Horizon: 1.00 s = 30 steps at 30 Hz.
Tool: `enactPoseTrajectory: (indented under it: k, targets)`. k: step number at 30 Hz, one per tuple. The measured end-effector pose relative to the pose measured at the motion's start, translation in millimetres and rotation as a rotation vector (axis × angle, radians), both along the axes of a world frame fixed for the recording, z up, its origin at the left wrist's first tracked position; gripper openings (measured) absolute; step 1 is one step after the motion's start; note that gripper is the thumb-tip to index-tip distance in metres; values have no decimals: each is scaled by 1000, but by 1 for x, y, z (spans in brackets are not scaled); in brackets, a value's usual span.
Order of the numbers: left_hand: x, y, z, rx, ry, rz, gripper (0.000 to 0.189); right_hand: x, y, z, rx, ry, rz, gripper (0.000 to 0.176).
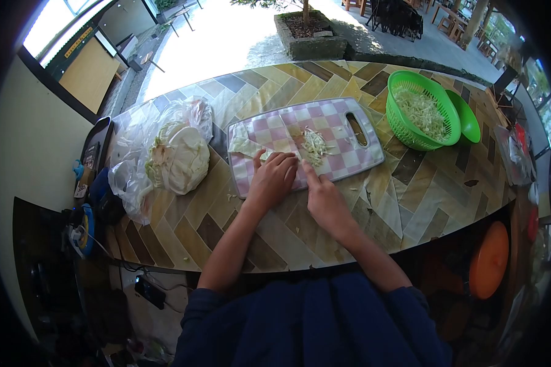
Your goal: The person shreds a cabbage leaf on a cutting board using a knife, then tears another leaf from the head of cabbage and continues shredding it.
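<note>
On the pink-and-white checked cutting board [337, 113], my left hand [273, 179] presses down on a pale cabbage piece [243, 145], its fingers bent over the near end. My right hand [326, 202] grips a knife [292, 139] with the index finger stretched along it. The blade is seen nearly edge-on, pointing away across the board, right beside my left fingertips. The handle is hidden under my right hand. A small heap of shredded cabbage [315, 147] lies just right of the blade.
Left of the board, a partly cut cabbage [187, 159] rests on a clear plastic bag [128, 183]. To the right, a green basket [398, 125] holds shredded cabbage, overlapping a green bowl [467, 116]. A black tray [98, 144] sits at the left edge; an orange stool [490, 260] stands below right.
</note>
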State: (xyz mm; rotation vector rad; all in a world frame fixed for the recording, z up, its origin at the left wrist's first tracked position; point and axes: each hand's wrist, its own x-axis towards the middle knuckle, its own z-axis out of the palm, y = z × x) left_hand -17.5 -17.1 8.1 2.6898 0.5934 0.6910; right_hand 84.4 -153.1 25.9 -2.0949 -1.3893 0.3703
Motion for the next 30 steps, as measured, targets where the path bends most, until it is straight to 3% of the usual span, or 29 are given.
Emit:
enactPoseTrajectory:
  k: [14,30]
  targets:
    - [-4,1,2,-51,-7,-38,19,-4,-21,5,174,137,48,50]
    - [-3,1,1,-29,-1,-22,20,-21,-6,10,-94,27,-15,57]
